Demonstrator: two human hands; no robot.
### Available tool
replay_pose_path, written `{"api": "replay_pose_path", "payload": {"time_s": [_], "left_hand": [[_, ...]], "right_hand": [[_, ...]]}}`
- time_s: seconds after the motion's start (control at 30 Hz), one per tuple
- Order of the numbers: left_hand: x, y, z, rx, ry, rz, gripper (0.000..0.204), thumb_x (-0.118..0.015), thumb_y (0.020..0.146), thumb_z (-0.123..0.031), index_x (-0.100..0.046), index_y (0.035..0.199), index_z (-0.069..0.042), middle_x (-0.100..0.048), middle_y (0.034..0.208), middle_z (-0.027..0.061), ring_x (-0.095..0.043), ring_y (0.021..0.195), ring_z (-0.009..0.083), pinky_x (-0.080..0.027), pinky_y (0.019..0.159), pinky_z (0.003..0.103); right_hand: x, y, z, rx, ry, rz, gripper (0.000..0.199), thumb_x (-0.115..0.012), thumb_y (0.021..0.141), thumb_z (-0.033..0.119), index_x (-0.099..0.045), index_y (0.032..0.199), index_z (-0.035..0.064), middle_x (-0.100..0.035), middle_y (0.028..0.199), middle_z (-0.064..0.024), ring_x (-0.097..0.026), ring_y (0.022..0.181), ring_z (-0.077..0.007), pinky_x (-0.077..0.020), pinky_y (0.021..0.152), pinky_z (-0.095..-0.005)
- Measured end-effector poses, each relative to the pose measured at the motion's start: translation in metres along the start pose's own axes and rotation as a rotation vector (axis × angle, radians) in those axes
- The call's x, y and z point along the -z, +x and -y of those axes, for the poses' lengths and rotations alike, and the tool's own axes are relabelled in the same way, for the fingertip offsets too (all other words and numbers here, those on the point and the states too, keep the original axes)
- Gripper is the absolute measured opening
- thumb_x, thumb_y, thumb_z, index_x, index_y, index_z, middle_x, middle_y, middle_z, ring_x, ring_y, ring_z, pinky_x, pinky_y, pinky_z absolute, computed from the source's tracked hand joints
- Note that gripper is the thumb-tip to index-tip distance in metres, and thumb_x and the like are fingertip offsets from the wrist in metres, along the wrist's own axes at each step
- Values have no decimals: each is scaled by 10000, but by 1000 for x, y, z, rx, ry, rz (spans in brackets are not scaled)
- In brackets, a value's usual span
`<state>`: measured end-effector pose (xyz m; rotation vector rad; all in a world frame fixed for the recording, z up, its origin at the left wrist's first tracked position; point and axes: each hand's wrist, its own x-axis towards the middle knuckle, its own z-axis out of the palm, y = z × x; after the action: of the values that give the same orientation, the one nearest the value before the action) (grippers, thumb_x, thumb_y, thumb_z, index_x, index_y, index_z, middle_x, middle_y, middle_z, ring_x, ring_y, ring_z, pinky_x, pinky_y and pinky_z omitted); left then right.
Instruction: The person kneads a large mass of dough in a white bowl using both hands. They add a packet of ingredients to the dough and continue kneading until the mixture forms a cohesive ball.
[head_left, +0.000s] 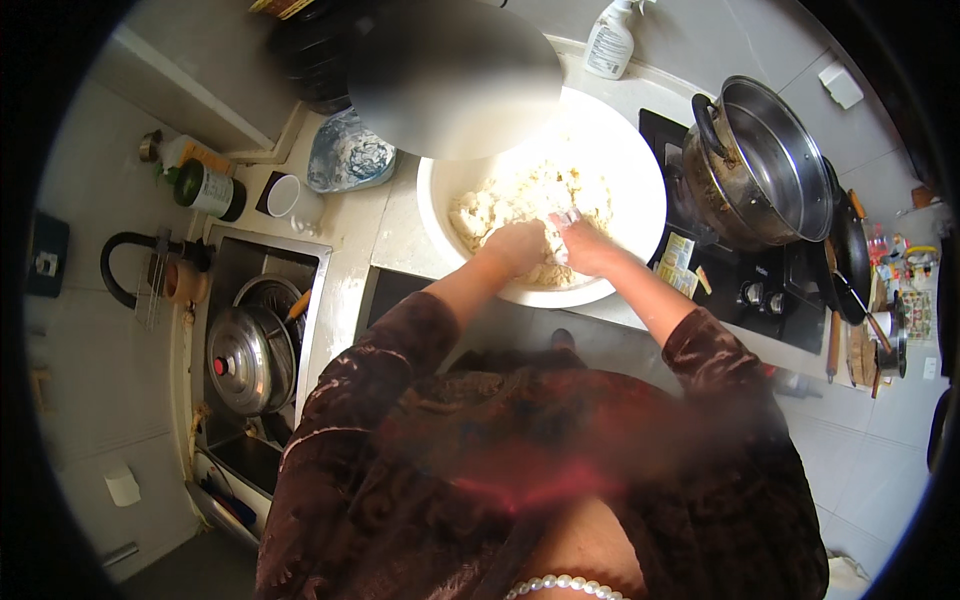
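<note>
A large white basin (642, 180) sits on the counter in front of me, with crumbly, pale dough (495, 205) heaped inside. Into its near part reach both my hands, close together. My left hand (518, 248) is curled against the dough, its fingertips mostly out of sight. Beside it, my right hand (585, 246) has bent fingers coated in white dough, closed around a lump between the two hands. The dark brown sleeves end on my forearms.
Right of the basin, a steel pot (770, 150) stands on a black gas stove (725, 270) near a packet (677, 262). A spray bottle (610, 42) stands behind. Leftward are a plastic bag of flour (352, 152), a white mug (294, 200) and a sink holding a lidded pot (245, 358). A blurred grey shape covers the top.
</note>
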<state>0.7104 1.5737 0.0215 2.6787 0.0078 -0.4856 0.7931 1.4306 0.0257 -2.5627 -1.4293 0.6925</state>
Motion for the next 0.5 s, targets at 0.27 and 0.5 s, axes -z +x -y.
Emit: {"api": "replay_pose_path", "payload": {"time_s": [0.27, 0.5], "left_hand": [[11, 35, 7, -29, 207, 170, 283, -461, 848, -112, -599, 1045, 37, -645, 989, 183, -635, 939, 294, -512, 789, 390], [26, 60, 7, 198, 91, 225, 285, -452, 861, -127, -632, 1006, 39, -608, 1108, 183, -621, 981, 305, -504, 816, 394]], "right_hand": [[22, 46, -20, -15, -68, 238, 478, -466, 885, 69, -343, 1338, -16, -518, 1199, -257, -524, 1069, -390, -410, 953, -438], [42, 79, -29, -315, 261, 279, 622, -162, 979, 430, -554, 1159, -18, -561, 1169, -241, -544, 1047, -396, -389, 950, -468]]}}
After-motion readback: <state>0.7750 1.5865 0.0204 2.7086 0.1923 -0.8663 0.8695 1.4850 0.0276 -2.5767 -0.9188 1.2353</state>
